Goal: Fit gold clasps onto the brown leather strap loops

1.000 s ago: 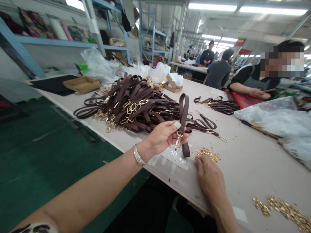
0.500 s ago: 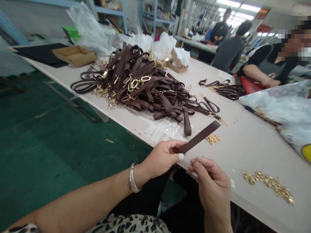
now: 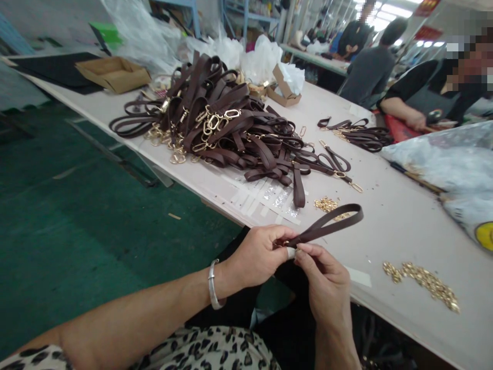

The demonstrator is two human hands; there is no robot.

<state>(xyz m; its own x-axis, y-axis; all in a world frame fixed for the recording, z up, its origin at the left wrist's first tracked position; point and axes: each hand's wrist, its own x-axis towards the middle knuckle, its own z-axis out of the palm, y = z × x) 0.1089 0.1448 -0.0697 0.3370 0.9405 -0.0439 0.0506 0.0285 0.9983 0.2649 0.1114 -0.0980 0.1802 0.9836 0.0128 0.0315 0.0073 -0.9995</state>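
A looped brown wrist strap (image 3: 335, 223) sticks out to the right from my left hand (image 3: 264, 254), whose fingers are closed round its end. White tape wraps the left thumb tip. My right hand (image 3: 325, 275) pinches close beside that thumb, at the strap's end; whatever small thing is between its fingertips is too hidden to name. Behind the strap lies a small heap of gold metal fittings (image 3: 326, 204). A longer spread of gold fittings (image 3: 433, 282) lies on the table to the right.
A big pile of brown straps (image 3: 215, 123) with gold rings covers the table's (image 3: 404, 216) middle. Another bundle of straps (image 3: 365, 134) lies farther back. An open cardboard box (image 3: 113, 74) sits at left, plastic bags (image 3: 454, 159) at right. A co-worker (image 3: 419, 103) sits across the table.
The strap has turned in my left hand, so its loop now shows from the side. My right hand has moved left and up to meet the left thumb. The view has shifted slightly.
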